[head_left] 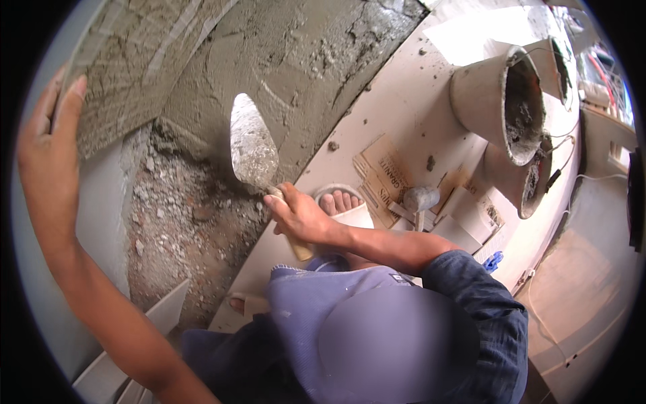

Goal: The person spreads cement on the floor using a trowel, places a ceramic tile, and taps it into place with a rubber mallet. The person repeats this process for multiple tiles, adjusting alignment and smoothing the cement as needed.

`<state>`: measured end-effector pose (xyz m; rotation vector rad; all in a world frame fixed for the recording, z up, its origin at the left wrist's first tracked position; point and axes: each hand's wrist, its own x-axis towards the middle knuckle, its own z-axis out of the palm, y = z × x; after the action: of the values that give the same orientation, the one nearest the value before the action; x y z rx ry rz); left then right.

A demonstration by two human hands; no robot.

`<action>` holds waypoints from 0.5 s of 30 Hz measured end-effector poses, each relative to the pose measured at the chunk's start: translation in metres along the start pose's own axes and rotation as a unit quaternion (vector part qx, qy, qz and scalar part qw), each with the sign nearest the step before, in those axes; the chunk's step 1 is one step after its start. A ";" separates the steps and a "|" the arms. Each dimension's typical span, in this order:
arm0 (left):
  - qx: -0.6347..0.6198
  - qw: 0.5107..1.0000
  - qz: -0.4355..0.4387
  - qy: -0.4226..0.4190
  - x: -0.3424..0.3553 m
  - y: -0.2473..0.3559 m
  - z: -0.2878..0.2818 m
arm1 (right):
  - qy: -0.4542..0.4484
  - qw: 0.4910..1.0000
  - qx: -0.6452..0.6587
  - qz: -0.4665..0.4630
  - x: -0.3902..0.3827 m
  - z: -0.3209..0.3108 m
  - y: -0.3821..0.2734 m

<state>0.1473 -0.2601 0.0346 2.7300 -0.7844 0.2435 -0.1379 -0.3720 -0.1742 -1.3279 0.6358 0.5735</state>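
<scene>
1. Two hands at work: the right hand [299, 219] has its fingers wrapped tight round the wooden handle of a trowel [253, 145], blade up against the wet mortar bed [303, 60].
2. The left hand [47, 145] holds a mortar-backed tile [131, 60] by its edge, fingers curled over it.
3. The tile looks stiff, heavy and brittle, its coat slippery; edges seem the safest hold.
4. Buckets [501, 101] stand well apart.

Left arm stretched forward, left hand [50, 128] gripping, fingers straight
</scene>
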 end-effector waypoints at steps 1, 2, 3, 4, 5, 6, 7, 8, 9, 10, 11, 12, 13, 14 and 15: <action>-0.015 1.000 -0.021 -0.004 -0.002 -0.002 0.000 | 0.022 0.999 -0.011 -0.026 -0.003 -0.016 -0.007; -0.035 0.998 -0.061 -0.001 -0.004 -0.003 0.000 | 0.087 0.995 -0.044 -0.018 -0.001 -0.036 -0.014; -0.039 0.998 -0.046 -0.010 -0.005 -0.003 -0.001 | 0.145 0.986 -0.058 -0.060 0.001 -0.059 -0.021; -0.047 0.998 -0.049 -0.012 -0.007 -0.002 -0.002 | 0.194 0.979 -0.048 -0.039 0.006 -0.088 -0.030; -0.049 0.998 -0.043 -0.010 -0.009 0.000 -0.003 | 0.228 0.971 -0.027 -0.064 0.011 -0.119 -0.040; -0.060 0.996 -0.062 -0.016 -0.009 0.002 -0.004 | 0.279 0.958 -0.041 -0.043 0.017 -0.149 -0.052; -0.066 0.995 -0.072 -0.016 -0.010 0.005 -0.004 | 0.313 0.946 -0.053 -0.060 0.027 -0.177 -0.066; -0.066 0.996 -0.064 -0.014 -0.010 0.007 -0.005 | 0.338 0.939 -0.013 -0.055 0.040 -0.201 -0.080; -0.071 0.994 -0.082 -0.015 -0.010 0.010 -0.006 | 0.364 0.931 0.024 -0.034 0.052 -0.218 -0.092; -0.071 0.994 -0.085 -0.014 -0.009 0.012 -0.006 | 0.367 0.928 0.004 -0.065 0.062 -0.223 -0.099; -0.063 0.994 -0.090 -0.017 -0.008 0.014 -0.007 | 0.380 0.923 -0.016 -0.068 0.071 -0.221 -0.104; -0.081 0.992 -0.095 -0.024 -0.008 0.016 -0.008 | 0.404 0.913 -0.031 -0.041 0.077 -0.215 -0.106; -0.090 0.990 -0.103 -0.033 -0.007 0.017 -0.009 | 0.377 0.914 -0.136 -0.071 0.076 -0.204 -0.103; -0.093 0.988 -0.121 -0.039 -0.007 0.018 -0.009 | 0.343 0.922 -0.161 -0.077 0.074 -0.191 -0.099; -0.094 0.988 -0.113 -0.039 -0.007 0.019 -0.009 | 0.234 0.967 -0.086 -0.049 0.065 -0.183 -0.093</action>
<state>0.1307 -0.2691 0.0461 2.6319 -0.4831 0.0122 -0.0435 -0.5654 -0.1783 -1.6681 0.9137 0.2341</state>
